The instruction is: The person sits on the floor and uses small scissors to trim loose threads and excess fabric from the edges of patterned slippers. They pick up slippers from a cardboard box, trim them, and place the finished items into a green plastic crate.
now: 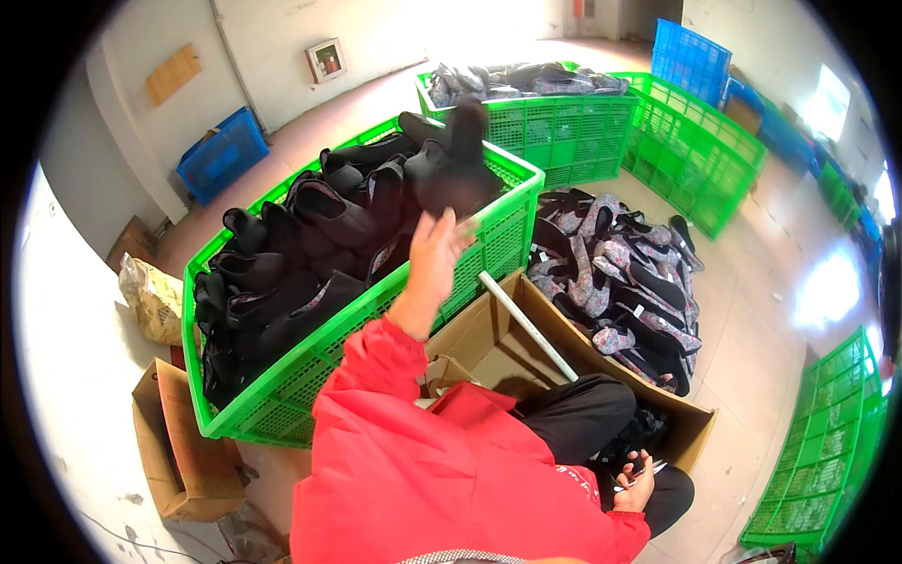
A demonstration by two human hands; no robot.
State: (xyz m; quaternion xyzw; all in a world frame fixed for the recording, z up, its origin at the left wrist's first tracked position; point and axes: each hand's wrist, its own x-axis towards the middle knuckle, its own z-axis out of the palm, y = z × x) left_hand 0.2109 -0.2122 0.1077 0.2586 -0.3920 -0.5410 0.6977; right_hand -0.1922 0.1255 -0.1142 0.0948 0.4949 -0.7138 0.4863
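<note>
Green crate (272, 414): filled with black shoes (329, 211).
Left hand (437, 254): held over crate's near rim, fingers loosely opened; nearer than the right.
Blurred shoe (451, 169): seen just beyond left fingertips, long axis roughly upright; contact cannot be told.
Right hand (637, 484): curled around a small thin tool (660, 465).

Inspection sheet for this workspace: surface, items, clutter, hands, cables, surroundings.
Surface: pale floor.
Job's things: black shoes piled in green mesh crate; floral-and-black shoes heaped on floor.
Clutter: open cardboard box, white tube slanting across it; brown carton at left.
Hands: left hand open, below motion-blurred shoe, contact unclear; right hand closed on slim item, kind unclear.
Cables: thin dark line on lower-left floor, possibly a cable.
Surroundings: blue crate by the wall; second loaded green crate behind.
</note>
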